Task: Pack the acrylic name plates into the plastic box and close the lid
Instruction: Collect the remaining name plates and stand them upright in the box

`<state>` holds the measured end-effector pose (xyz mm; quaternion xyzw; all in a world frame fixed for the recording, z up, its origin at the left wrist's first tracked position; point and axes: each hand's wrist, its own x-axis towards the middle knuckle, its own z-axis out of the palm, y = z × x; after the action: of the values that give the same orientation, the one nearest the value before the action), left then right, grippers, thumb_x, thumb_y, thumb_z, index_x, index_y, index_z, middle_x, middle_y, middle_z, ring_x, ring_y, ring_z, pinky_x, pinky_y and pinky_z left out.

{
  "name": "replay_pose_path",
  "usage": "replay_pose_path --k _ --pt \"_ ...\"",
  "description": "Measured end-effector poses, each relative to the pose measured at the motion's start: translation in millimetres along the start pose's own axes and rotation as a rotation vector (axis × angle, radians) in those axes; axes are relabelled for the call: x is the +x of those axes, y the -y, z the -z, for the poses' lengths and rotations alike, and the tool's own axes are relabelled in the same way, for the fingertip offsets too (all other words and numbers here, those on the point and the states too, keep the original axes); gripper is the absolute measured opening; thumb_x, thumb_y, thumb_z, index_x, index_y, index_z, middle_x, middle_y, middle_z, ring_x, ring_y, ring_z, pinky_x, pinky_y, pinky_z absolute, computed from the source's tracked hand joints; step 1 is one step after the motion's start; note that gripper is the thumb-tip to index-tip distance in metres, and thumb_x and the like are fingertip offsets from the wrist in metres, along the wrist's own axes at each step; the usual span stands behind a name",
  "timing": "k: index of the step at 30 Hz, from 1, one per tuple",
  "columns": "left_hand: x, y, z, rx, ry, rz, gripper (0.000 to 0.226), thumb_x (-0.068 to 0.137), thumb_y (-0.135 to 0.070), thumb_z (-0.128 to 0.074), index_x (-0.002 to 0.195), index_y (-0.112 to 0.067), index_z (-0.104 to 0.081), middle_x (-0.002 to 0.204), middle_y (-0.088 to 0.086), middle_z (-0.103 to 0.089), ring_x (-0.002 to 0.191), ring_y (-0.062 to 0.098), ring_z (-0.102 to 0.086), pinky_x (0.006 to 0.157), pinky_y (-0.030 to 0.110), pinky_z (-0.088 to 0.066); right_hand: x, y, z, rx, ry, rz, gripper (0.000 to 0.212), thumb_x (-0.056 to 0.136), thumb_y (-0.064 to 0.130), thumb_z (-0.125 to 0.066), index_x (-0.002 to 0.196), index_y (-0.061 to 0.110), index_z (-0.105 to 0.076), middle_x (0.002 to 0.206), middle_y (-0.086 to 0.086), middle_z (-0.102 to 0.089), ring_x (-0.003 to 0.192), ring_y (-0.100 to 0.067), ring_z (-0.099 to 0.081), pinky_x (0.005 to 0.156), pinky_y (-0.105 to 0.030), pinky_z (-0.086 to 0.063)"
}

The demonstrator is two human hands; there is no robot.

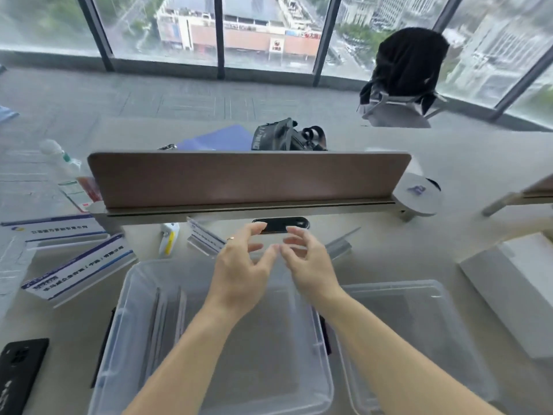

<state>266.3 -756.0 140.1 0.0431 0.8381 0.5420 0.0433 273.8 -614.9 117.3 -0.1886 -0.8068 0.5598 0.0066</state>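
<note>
A clear plastic box (125,298) stands open in front of me, with a few name plates (163,322) upright against its left side. Its clear lid (419,319) lies flat to the right of it. My left hand (239,265) and my right hand (308,262) hover over the box's far edge, fingers spread and curled, nothing in them. Just beyond the left hand stands an acrylic name plate (206,236); another plate (341,245) lies beyond the right hand. Two more plates with blue-printed cards (80,269) (59,230) lie at the left.
A brown desk divider (248,178) runs across behind the plates. A black phone (18,372) lies at the near left, a white box (514,283) at the right, a small white and yellow item (169,236) by the divider, a bottle (64,166) at far left.
</note>
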Motion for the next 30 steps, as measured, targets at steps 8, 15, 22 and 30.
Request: replay_pose_path --k 8,15,22,30 --pt "53.4 -89.2 -82.6 -0.055 -0.01 -0.094 0.041 0.094 -0.025 -0.071 0.134 -0.027 -0.06 0.131 -0.014 -0.063 0.111 0.003 -0.067 0.075 -0.003 -0.045 52.4 -2.6 146.6 0.121 -0.1 0.078 0.037 0.092 0.024 -0.069 0.129 0.025 -0.06 0.113 0.002 -0.068 0.104 -0.013 -0.068 0.094 -0.045 -0.057" --pt "85.5 -102.3 -135.4 0.128 0.024 -0.059 0.036 0.094 -0.025 -0.069 0.13 -0.022 -0.064 0.129 -0.009 -0.066 0.109 0.008 -0.067 0.095 0.024 -0.052 98.6 -24.6 235.4 0.046 -0.09 0.082 0.038 0.092 0.026 -0.07 0.129 0.025 -0.06 0.114 0.004 -0.067 0.105 -0.012 -0.066 0.097 -0.043 -0.056" --pt "108.3 -39.5 -181.2 0.396 0.193 0.018 0.042 0.091 -0.02 -0.071 0.132 -0.015 -0.062 0.128 0.005 -0.068 0.118 0.017 -0.062 0.102 0.026 -0.045 135.8 -79.8 249.2 -0.098 -0.044 0.024 0.05 0.085 0.03 -0.077 0.131 0.021 -0.06 0.12 0.002 -0.067 0.109 -0.012 -0.065 0.098 -0.032 -0.053" --pt "139.1 12.9 -217.9 0.719 0.504 0.142 0.073 0.091 -0.032 -0.068 0.155 -0.022 -0.035 0.161 0.001 -0.037 0.147 0.02 -0.037 0.116 0.032 -0.035 189.6 -144.0 211.6 -0.125 0.034 -0.142 0.055 0.083 0.028 -0.079 0.132 0.024 -0.055 0.123 0.002 -0.063 0.112 -0.018 -0.063 0.095 -0.037 -0.055"
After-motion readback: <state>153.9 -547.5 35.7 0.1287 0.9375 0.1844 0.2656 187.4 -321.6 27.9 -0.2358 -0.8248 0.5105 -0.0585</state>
